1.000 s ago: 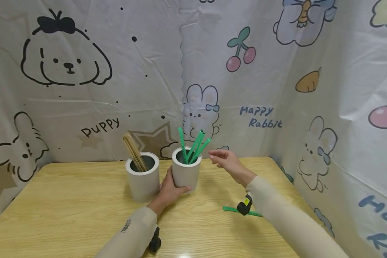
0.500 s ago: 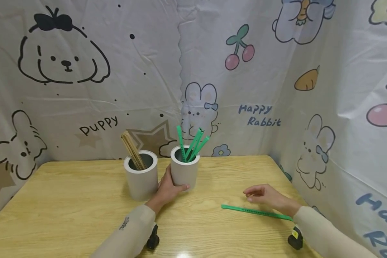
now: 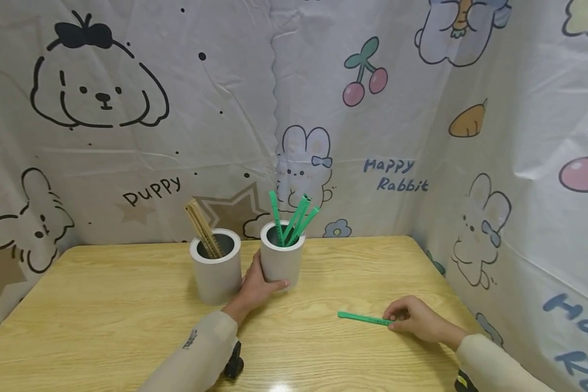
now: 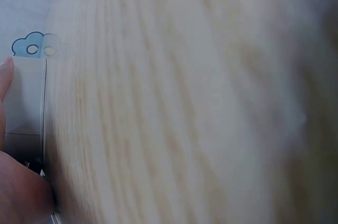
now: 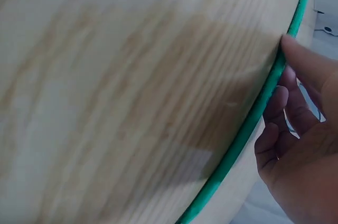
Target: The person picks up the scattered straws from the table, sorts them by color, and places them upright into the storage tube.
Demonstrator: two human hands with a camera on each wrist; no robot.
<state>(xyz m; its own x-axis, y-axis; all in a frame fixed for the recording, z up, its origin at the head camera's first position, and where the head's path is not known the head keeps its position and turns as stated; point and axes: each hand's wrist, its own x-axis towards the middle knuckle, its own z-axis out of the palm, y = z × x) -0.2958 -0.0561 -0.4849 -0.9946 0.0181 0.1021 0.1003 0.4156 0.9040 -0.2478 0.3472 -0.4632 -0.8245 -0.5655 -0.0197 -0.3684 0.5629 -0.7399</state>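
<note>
My left hand (image 3: 256, 288) grips the low side of a whitish cylindrical cup (image 3: 281, 267), thumb across its front. Several slim green sticks (image 3: 294, 226) with dark marks lean inside that cup. On the table at the right lies another green stick (image 3: 362, 318), which my right hand (image 3: 418, 321) pinches between thumb and fingers. In the right wrist view the stick (image 5: 232, 152) runs diagonally under the thumb and fingertips of the hand (image 5: 301, 123). The left wrist view catches only part of the left hand (image 4: 24, 192) at the cup's wall (image 4: 26, 94).
A second whitish cup (image 3: 219, 280) holding several tan sticks (image 3: 204, 228) stands just left of the gripped one. Both are on the wood-grain table (image 3: 103, 326). A printed cloth (image 3: 225, 109) hangs behind the table and along its right side.
My right hand has come from beside the green sticks' cup down and right to the table, and now pinches the lying green stick. My left hand has stayed on the cup.
</note>
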